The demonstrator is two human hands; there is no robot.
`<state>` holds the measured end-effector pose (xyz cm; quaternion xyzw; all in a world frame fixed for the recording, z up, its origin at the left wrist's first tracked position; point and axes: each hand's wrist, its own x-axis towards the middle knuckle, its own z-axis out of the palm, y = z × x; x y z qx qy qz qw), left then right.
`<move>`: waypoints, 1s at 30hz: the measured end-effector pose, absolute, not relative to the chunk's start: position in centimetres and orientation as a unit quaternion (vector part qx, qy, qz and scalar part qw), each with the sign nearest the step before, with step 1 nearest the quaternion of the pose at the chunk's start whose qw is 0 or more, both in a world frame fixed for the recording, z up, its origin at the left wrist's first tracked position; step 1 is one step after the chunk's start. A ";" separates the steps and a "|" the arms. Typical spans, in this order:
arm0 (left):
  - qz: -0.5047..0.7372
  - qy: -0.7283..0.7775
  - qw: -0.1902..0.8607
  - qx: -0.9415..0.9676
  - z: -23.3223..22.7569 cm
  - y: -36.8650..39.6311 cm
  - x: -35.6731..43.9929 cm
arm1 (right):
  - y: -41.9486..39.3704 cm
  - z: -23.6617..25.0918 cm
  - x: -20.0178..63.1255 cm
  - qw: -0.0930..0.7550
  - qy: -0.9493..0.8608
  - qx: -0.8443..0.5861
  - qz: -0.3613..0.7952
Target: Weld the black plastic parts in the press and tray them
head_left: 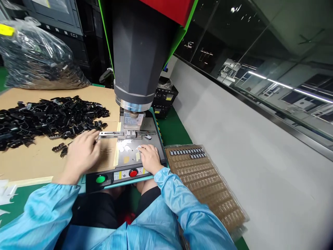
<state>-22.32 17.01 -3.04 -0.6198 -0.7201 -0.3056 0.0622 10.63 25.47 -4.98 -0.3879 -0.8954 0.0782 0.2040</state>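
Observation:
My left hand point(84, 149) is closed at the left end of a flat metal slide bar point(111, 134), which runs into a small fixture point(128, 134) beneath the press head point(134, 119). Two small light pieces stand side by side in that fixture. Over the metal work plate point(132, 156), my right hand point(150, 156) has its fingertips together on a small white piece point(138, 148). Several loose white pieces point(126, 146) lie just left of it. A grey-and-black part point(148, 137) rests on the plate behind my right hand.
A heap of black plastic parts point(52, 119) covers the cardboard on the left, with a filled plastic bag point(39, 55) behind. Green point(100, 179) and red point(133, 173) buttons sit on the front edge. At right lies a compartmented tray point(205, 187) with part rows at its far end.

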 end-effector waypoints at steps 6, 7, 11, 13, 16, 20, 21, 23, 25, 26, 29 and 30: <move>-0.271 -0.819 0.029 -0.506 -3.9 11.2 -26.1 | 26.1 -4.5 8.0 0.188 -0.904 -0.377 0.076; -0.271 -0.817 0.020 -0.509 -4.4 10.6 -26.1 | 26.0 -4.3 7.1 0.193 -0.903 -0.375 0.080; -0.298 -0.777 -0.008 -0.554 -6.3 9.7 -24.9 | 24.9 -3.6 2.4 0.216 -0.906 -0.345 0.114; -0.320 -0.767 -0.019 -0.555 -7.0 9.9 -24.2 | 24.0 -3.5 -0.4 0.206 -0.917 -0.317 0.129; -0.350 -0.756 -0.042 -0.551 -7.6 10.4 -23.2 | 22.9 -3.6 -4.2 0.188 -0.928 -0.292 0.133; -0.369 -0.725 -0.045 -0.580 -7.9 10.8 -22.3 | 23.1 -3.6 -7.9 0.181 -0.928 -0.301 0.122; -0.374 -0.721 -0.045 -0.582 -7.9 10.8 -22.2 | 23.5 -3.5 -8.7 0.172 -0.929 -0.305 0.118; -0.383 -0.718 -0.047 -0.580 -7.8 10.9 -22.0 | 24.5 -3.4 -10.0 0.143 -0.933 -0.311 0.107; -0.382 -0.718 -0.051 -0.580 -7.7 10.9 -22.0 | 25.5 -3.2 -11.2 0.116 -0.938 -0.313 0.096; -0.377 -0.718 -0.053 -0.583 -7.5 10.9 -22.1 | 25.9 -3.1 -11.7 0.109 -0.939 -0.313 0.089; -0.354 -0.718 -0.051 -0.597 -7.2 11.2 -22.2 | 26.6 -2.8 -12.6 0.101 -0.943 -0.311 0.070; -0.346 -0.719 -0.047 -0.602 -7.1 11.2 -22.3 | 26.6 -2.8 -12.7 0.103 -0.942 -0.312 0.065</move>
